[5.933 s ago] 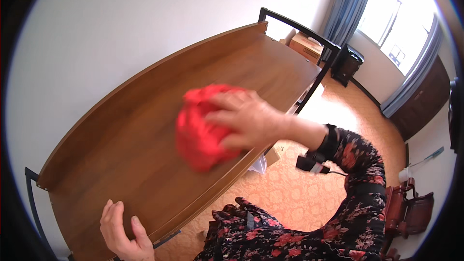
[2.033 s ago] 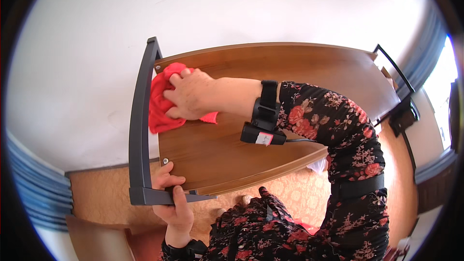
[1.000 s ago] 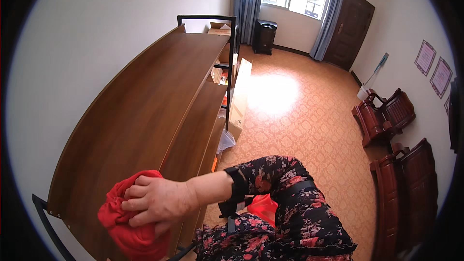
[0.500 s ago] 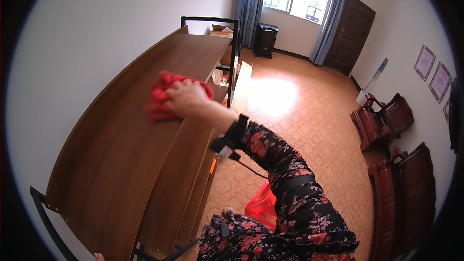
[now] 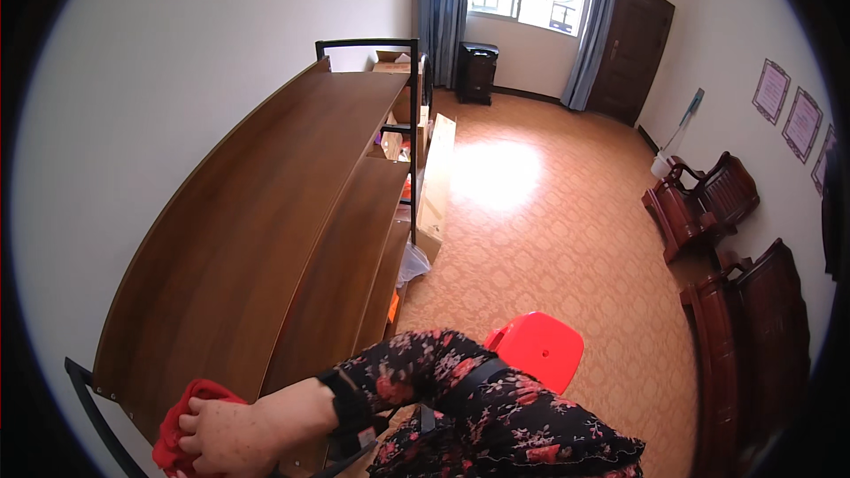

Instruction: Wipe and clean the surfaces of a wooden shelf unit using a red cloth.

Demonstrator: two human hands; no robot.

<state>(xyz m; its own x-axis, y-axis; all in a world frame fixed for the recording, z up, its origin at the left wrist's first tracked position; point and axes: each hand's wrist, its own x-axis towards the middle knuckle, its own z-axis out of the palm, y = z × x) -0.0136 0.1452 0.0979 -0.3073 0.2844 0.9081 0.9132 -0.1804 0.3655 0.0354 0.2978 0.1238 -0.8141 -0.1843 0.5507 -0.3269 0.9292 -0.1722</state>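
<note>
A crumpled red cloth lies against the near left end of a brown wooden shelf board, close to the black metal frame. My right hand is closed over it, fingers curled into the fabric, and its arm in a dark floral sleeve reaches across from the lower right. The board is the top level of a tall shelf unit, with lower boards stepping down on its right side. My left hand is out of view.
A red plastic stool stands on the floor beside my arm. Long cardboard and a plastic bag sit by the shelf's far end. A black wheeled box is under the window; dark wooden chairs line the right wall.
My right hand has brought the red cloth from the middle of the top board to its near left end. A fingertip at the lower edge has gone out of view. More of the stool shows.
</note>
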